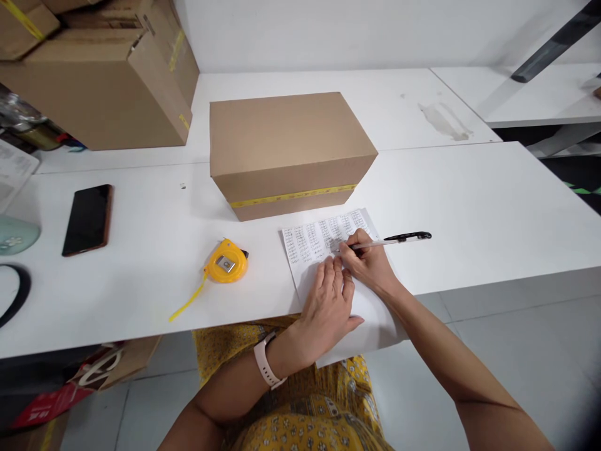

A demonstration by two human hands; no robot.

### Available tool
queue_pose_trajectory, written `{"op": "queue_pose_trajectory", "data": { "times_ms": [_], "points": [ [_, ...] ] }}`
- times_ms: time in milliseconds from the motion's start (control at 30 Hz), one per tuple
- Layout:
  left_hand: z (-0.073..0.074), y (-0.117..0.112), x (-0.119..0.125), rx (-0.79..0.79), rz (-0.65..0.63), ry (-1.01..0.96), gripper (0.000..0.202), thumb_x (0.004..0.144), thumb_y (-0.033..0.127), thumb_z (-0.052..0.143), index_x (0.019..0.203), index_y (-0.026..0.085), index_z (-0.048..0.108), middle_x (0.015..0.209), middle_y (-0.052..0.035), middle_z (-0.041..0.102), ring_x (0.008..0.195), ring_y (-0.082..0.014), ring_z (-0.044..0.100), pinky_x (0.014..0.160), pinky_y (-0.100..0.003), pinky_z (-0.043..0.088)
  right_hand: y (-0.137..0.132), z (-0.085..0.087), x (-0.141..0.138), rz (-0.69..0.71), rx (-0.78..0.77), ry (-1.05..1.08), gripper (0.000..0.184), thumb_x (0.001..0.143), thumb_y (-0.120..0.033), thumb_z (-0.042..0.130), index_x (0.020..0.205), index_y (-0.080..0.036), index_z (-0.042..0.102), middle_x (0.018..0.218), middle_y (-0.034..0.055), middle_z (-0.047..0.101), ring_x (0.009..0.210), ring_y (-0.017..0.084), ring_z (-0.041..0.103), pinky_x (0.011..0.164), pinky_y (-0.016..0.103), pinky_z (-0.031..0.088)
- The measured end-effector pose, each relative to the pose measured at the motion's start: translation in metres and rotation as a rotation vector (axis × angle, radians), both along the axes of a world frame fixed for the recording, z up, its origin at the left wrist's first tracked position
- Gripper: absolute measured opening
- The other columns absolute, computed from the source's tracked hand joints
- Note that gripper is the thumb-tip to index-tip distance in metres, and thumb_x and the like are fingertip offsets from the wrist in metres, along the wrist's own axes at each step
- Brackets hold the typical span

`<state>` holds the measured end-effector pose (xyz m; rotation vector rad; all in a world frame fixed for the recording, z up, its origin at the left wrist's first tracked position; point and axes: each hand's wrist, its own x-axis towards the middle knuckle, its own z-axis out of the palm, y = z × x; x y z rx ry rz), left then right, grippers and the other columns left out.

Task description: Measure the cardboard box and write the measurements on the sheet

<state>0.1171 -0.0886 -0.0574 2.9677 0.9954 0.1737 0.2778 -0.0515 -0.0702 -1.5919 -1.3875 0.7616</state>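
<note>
My right hand is closed around a white pen with a black cap end, its tip resting on a sheet of paper covered with columns of small handwritten figures. My left hand lies flat on the lower part of the sheet, fingers stretched out, with a pale watch on the wrist. The paper overhangs the front edge of the white table. Just behind the sheet stands a closed brown cardboard box with yellow tape along its front.
A yellow tape measure with a short pulled-out strip lies left of the paper. A black phone rests further left. Larger cardboard boxes are stacked at the back left. A bag sits on the floor below.
</note>
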Motion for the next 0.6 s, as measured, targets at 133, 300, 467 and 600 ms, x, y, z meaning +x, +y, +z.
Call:
{"op": "queue_pose_trajectory", "data": {
  "times_ms": [133, 300, 467, 600],
  "points": [
    [0.0004, 0.0, 0.0, 0.004, -0.002, 0.003, 0.093, 0.086, 0.067, 0.067, 0.143, -0.005, 0.052, 0.15, -0.0347, 0.05, 0.146, -0.0435, 0.043, 0.122, -0.054, 0.029, -0.0001, 0.0021, -0.0006, -0.003, 0.004, -0.005, 0.026, 0.09, -0.036, 0.062, 0.074, -0.024, 0.046, 0.059, -0.0059, 0.042, 0.052, 0.011, 0.039, 0.051, 0.028, 0.033],
    [0.0015, -0.0001, -0.0002, 0.001, 0.007, 0.021, 0.093, 0.087, 0.068, 0.066, 0.144, -0.003, 0.051, 0.152, -0.0325, 0.049, 0.147, -0.0426, 0.042, 0.122, -0.054, 0.03, -0.0004, 0.0028, -0.0008, -0.022, -0.005, -0.012, 0.026, 0.089, -0.037, 0.064, 0.074, -0.024, 0.046, 0.058, -0.0061, 0.041, 0.052, 0.011, 0.038, 0.05, 0.027, 0.032],
    [0.0026, 0.0005, -0.0004, 0.002, -0.004, 0.02, 0.092, 0.087, 0.068, 0.066, 0.143, -0.004, 0.052, 0.151, -0.0331, 0.05, 0.146, -0.0427, 0.043, 0.122, -0.053, 0.03, -0.0006, 0.002, -0.0007, -0.014, 0.008, 0.012, 0.024, 0.089, -0.034, 0.062, 0.074, -0.024, 0.046, 0.059, -0.0059, 0.043, 0.052, 0.011, 0.039, 0.05, 0.028, 0.032],
    [0.002, 0.0002, -0.0002, 0.023, -0.003, 0.013, 0.092, 0.086, 0.068, 0.066, 0.142, -0.005, 0.053, 0.149, -0.0336, 0.051, 0.145, -0.0436, 0.044, 0.121, -0.054, 0.031, 0.0002, 0.0039, -0.0012, -0.005, 0.003, 0.032, 0.023, 0.087, -0.033, 0.063, 0.073, -0.024, 0.046, 0.058, -0.0061, 0.043, 0.051, 0.011, 0.038, 0.049, 0.028, 0.032]
  ]
}}
